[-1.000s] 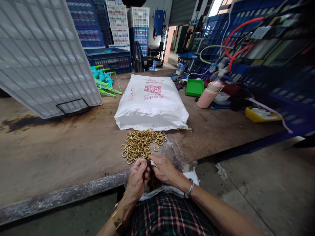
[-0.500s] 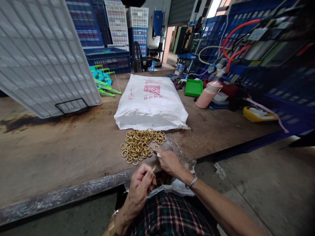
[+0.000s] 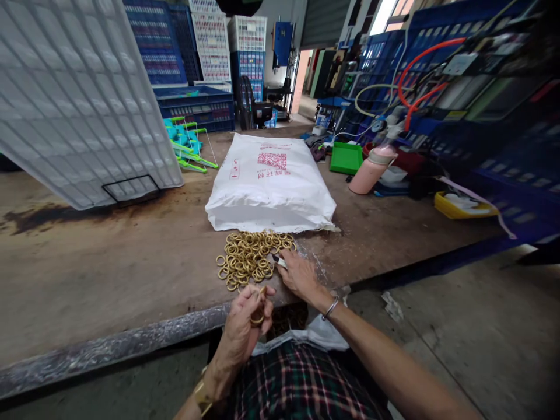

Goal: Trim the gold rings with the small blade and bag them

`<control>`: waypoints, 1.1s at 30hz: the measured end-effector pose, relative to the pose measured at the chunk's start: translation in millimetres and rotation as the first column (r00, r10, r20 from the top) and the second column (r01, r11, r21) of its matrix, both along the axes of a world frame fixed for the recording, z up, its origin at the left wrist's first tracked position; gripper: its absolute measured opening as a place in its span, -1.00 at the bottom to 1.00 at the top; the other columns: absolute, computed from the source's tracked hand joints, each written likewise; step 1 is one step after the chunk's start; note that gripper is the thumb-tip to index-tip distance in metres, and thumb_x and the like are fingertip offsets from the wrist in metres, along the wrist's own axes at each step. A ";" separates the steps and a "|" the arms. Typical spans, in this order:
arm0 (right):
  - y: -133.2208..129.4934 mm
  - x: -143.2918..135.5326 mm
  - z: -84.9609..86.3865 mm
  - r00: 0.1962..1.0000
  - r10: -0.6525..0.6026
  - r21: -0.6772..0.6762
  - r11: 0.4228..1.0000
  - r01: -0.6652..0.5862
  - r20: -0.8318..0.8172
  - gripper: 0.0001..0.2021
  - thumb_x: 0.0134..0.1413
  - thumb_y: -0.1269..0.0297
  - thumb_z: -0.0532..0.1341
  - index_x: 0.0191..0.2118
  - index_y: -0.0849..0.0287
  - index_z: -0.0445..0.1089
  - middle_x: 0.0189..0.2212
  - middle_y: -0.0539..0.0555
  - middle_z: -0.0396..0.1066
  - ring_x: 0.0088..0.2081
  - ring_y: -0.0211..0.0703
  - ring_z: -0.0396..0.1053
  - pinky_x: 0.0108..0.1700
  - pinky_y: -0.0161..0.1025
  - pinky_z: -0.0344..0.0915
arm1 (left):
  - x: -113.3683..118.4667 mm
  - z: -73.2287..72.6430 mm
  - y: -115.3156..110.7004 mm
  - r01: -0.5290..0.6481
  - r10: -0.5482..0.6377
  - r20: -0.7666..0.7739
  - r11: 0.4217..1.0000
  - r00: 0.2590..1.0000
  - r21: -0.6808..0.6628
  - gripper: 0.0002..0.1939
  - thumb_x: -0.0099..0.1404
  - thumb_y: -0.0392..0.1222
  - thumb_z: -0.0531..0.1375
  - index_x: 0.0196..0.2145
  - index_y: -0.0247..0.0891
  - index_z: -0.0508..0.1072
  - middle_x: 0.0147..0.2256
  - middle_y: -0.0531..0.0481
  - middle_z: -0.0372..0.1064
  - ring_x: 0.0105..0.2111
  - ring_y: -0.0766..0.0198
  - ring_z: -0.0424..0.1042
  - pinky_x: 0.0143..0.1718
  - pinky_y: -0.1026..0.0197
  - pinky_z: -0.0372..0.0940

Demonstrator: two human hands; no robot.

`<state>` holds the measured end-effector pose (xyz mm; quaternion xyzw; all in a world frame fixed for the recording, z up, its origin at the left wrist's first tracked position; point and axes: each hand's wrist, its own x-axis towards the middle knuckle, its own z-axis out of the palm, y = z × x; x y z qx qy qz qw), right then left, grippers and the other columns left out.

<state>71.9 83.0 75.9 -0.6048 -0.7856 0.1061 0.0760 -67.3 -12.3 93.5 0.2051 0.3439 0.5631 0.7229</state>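
A loose heap of brass-coloured rings point(image 3: 247, 256) lies on the table near its front edge. My left hand point(image 3: 240, 315) is closed just in front of the heap. One ring point(image 3: 257, 319) shows against its curled fingers, and a bit of brass colour sits at the thumb and fingertip. My right hand point(image 3: 300, 275) reaches to the heap's right side, its fingers closed round a small white tool with a dark end point(image 3: 279, 261); its exact kind is unclear. Beneath the hands, a pale cloth point(image 3: 324, 331) and dark contents show at my lap, partly hidden.
Right behind the rings lies a full white sack point(image 3: 266, 181) with red print. A tilted white plastic crate point(image 3: 87, 111) stands at the left. Toward the right are a green tray point(image 3: 345, 157), a pink bottle point(image 3: 370, 172) and a yellow tray point(image 3: 464, 205).
My right hand has moved slightly forward, with the tool now against the rings. My left hand has turned and shifted a little left and up, and a ring now shows in it.
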 end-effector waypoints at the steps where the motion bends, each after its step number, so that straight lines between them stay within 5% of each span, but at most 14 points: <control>1: 0.0 -0.5 -0.6 1.000 -0.003 -0.004 1.000 0.003 0.012 -0.80 0.15 0.23 0.05 -0.11 0.12 0.23 -0.20 0.09 0.37 -0.22 -0.15 0.33 -0.30 -0.31 0.11 | -0.1 0.7 0.4 0.002 -0.002 0.009 1.000 1.000 -0.008 -0.76 0.08 -0.07 0.26 -0.43 -0.31 0.38 -0.51 0.01 0.31 -0.61 0.44 0.19 -0.71 0.42 0.05; 5: 0.4 0.6 -1.5 0.999 -0.005 -0.003 1.000 0.005 0.033 -0.78 0.16 0.19 0.04 -0.10 0.12 0.22 -0.19 0.09 0.33 -0.23 -0.15 0.32 -0.31 -0.31 0.12 | -1.0 1.7 2.7 -0.025 0.030 0.066 0.996 0.997 -0.085 -0.79 0.02 -0.15 0.29 -0.50 -0.33 0.36 -0.37 -0.08 0.38 -0.47 0.33 0.33 -0.67 0.40 0.09; 11: -1.2 3.2 -4.9 1.000 0.006 0.022 1.000 -0.006 0.015 -0.77 0.14 0.19 0.06 -0.10 0.12 0.21 -0.18 0.09 0.30 -0.27 -0.18 0.31 -0.35 -0.32 0.10 | -1.6 -3.8 4.8 0.035 0.005 0.185 0.976 0.983 -0.214 -0.78 0.02 -0.15 0.26 -0.53 -0.29 0.29 -0.51 0.03 0.34 -0.62 0.42 0.27 -0.75 0.46 -0.05; 19: 2.1 11.9 -7.2 0.930 0.019 -0.059 0.997 -0.044 -0.368 -0.90 0.06 0.38 0.02 -0.36 0.16 0.27 -0.49 -0.01 0.32 -0.45 -0.24 0.24 -0.40 -0.35 0.07 | -2.2 -4.5 13.1 0.102 -0.052 0.223 0.970 0.973 -0.219 -0.72 0.04 -0.05 0.24 -0.55 -0.30 0.28 -0.51 0.04 0.27 -0.56 0.39 0.30 -0.73 0.45 0.02; 26: -2.1 7.4 5.7 0.698 -0.084 -0.201 0.976 -0.087 -0.711 -0.87 0.00 0.26 0.03 -0.43 0.17 0.26 -0.56 -0.07 0.23 -0.47 -0.28 0.18 -0.42 -0.38 0.10 | 10.0 -6.5 22.6 -0.048 0.022 -0.200 0.991 0.980 -0.126 -0.69 0.03 -0.02 0.27 -0.41 -0.29 0.31 -0.55 0.10 0.26 -0.62 0.43 0.26 -0.73 0.44 0.05; 30: -7.4 3.0 13.7 0.621 -0.164 -0.325 0.933 -0.155 -0.767 -0.88 -0.03 0.25 0.05 -0.48 0.16 0.22 -0.60 -0.11 0.17 -0.52 -0.33 0.13 -0.48 -0.40 0.07 | 13.0 -11.0 26.2 -0.137 0.115 -0.486 0.990 0.866 -0.010 -0.67 0.07 -0.03 0.22 -0.25 -0.26 0.35 -0.64 0.18 0.23 -0.73 0.46 0.12 -0.74 0.41 0.03; 33: -10.5 -0.5 18.5 0.535 -0.270 -0.441 0.870 -0.220 -0.800 -0.88 -0.04 0.23 0.06 -0.48 0.15 0.18 -0.65 -0.15 0.09 -0.61 -0.38 0.05 -0.56 -0.43 0.01 | 10.8 -9.2 28.2 -0.100 0.165 -0.622 0.985 0.765 0.139 -0.77 0.08 -0.12 0.22 -0.29 -0.25 0.46 -0.59 0.09 0.33 -0.63 0.37 0.26 -0.59 0.35 0.16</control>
